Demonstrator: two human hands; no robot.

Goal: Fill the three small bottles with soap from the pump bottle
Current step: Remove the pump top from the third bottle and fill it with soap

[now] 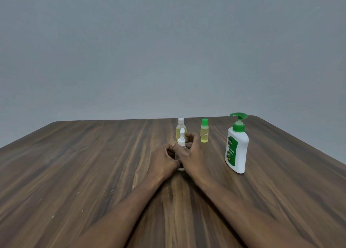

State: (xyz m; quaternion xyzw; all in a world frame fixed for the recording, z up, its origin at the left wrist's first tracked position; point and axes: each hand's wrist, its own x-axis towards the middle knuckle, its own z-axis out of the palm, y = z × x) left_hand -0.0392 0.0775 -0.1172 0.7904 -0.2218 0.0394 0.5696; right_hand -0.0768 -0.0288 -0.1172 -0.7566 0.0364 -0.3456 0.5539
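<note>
A small clear bottle with a white spray top (181, 140) stands upright on the wooden table (93, 163), between both my hands. My left hand (164, 158) wraps its body from the left. My right hand (191, 154) closes around it from the right, fingers near the white collar. Most of the bottle's body is hidden by my fingers. Behind it stands a small bottle with a white cap (180, 128) holding yellow liquid. A small green-capped bottle (204, 130) with yellow liquid stands to the right of that. The white pump bottle with a green pump (236, 144) stands further right.
A plain grey wall rises behind the table's far edge. A few pale specks lie on the wood at the near left. The table's rounded far right corner lies just behind the pump bottle.
</note>
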